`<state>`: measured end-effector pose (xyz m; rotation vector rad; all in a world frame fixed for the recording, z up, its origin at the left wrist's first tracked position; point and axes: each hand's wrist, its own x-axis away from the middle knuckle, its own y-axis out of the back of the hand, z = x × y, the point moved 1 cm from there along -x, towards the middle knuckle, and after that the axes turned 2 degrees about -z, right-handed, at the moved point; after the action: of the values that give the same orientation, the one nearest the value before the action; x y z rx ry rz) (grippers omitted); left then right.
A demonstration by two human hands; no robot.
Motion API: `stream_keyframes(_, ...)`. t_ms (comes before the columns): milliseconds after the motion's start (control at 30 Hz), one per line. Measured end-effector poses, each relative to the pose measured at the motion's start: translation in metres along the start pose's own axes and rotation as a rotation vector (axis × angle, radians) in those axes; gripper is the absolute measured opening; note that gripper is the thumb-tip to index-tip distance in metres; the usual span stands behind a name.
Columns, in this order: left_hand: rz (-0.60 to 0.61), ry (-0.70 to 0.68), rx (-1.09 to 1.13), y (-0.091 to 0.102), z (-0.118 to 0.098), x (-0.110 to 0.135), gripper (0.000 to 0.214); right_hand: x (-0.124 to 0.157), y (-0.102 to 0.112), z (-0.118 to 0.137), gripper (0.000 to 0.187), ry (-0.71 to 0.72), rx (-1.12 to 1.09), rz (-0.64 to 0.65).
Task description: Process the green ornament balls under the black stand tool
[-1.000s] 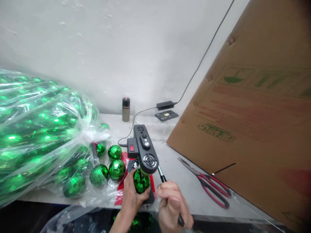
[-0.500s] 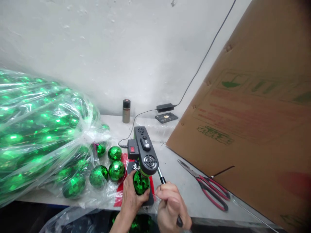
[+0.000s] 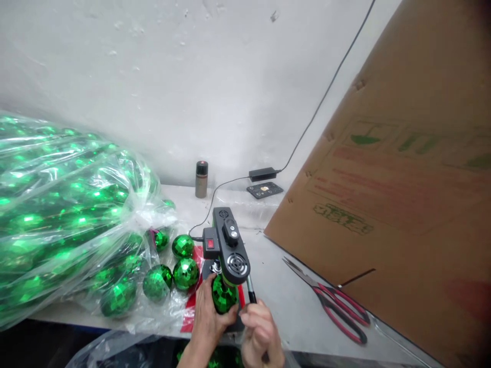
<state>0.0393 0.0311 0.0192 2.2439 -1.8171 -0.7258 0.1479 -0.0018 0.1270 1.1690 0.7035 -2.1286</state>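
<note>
Landmark: black machine (image 3: pixel 232 250), n = 1; its lever (image 3: pixel 250 290), 1. Hands at its front: 2 (left hand (image 3: pixel 207 311), right hand (image 3: pixel 263 331)). Green ball (image 3: pixel 224 297) under its head: 1. Loose balls (image 3: pixel 185 274) immediately left: 2; farther left, under plastic, uncountable. Tied bag (image 3: pixel 76 204) left: 1. Beyond: bottle (image 3: pixel 201 181), 1; adapter (image 3: pixel 263 174), 1; phone (image 3: pixel 264 190), 1. Right: scissors (image 3: pixel 334 305), 1 pair; carton (image 3: pixel 387 168), 1.

A whitish wall (image 3: pixel 215 102), pitted and flecked with small rough marks, fills the upper left and upper middle of the frame. Below it, a pale grey worktop (image 3: pixel 272 276) spans the centre, meeting darkness at the lower left. Printed brown cardboard (image 3: pixel 406 194) covers the right side. The light is cool and diffuse.
</note>
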Motion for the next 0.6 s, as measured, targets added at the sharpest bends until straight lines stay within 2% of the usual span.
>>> stream_keyframes(100,-0.007,-0.011,0.018,-0.002,-0.001,-0.004,0.077,-0.020,0.003,0.007,0.043,-0.021,-0.010,0.055)
stream_keyframes(167,-0.019,-0.002,0.028,-0.004,-0.002,-0.006,0.077,-0.044,0.002,0.017,0.039,-0.114,0.000,0.105)
stream_keyframes(200,-0.014,0.004,0.034,-0.004,-0.001,-0.005,0.078,-0.056,0.000,0.022,0.040,-0.225,0.023,0.145)
stream_keyframes(233,-0.010,0.010,0.040,-0.004,0.001,-0.002,0.078,-0.068,-0.003,0.028,0.043,-0.280,0.043,0.196)
stream_keyframes(333,0.013,-0.013,0.051,0.002,0.015,0.022,0.077,-0.091,-0.007,0.041,0.051,-0.286,0.064,0.174)
stream_keyframes(433,0.028,-0.142,0.053,0.020,0.034,0.058,0.078,-0.088,-0.007,0.042,0.047,-0.268,0.040,0.178)
stream_keyframes(500,0.005,-0.247,0.057,0.038,0.038,0.066,0.091,-0.078,-0.004,0.039,0.043,-0.255,0.011,0.191)
stream_keyframes(567,-0.055,-0.290,0.003,0.059,0.028,0.050,0.093,-0.069,-0.002,0.035,0.039,-0.254,-0.014,0.188)
stream_keyframes(600,-0.092,-0.274,-0.070,0.069,0.019,0.032,0.082,-0.066,-0.001,0.034,0.038,-0.256,-0.020,0.183)
